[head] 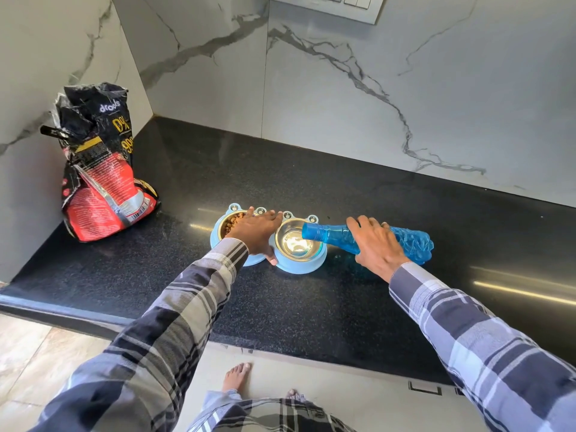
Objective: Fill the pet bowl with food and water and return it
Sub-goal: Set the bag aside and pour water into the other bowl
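- I see a light blue plastic double pet bowl with two round steel inserts sitting on the black speckled stone counter, near the middle of it and well out from the marble wall.
- The left steel insert holds brown kibble; my left hand partly covers it, so I cannot tell how full it is.
- The right steel insert is shiny, with a bright glare at its bottom; I cannot tell whether water lies in it.
- My left hand lies palm down across the bowl, over the join between the two inserts, fingers spread flat to the far rim and thumb hooked over the near edge: resting on it, not closed round anything.
- My right hand is clamped round the middle of a translucent blue plastic bottle.
- The bottle lies almost level, its uncapped mouth hanging over the right insert's rim and its base pointing away to the right.
- A crumpled black and red pet food bag stands upright in the counter's left corner against the white grey-veined marble wall, well apart from the bowl.
- Both sleeves are plaid.
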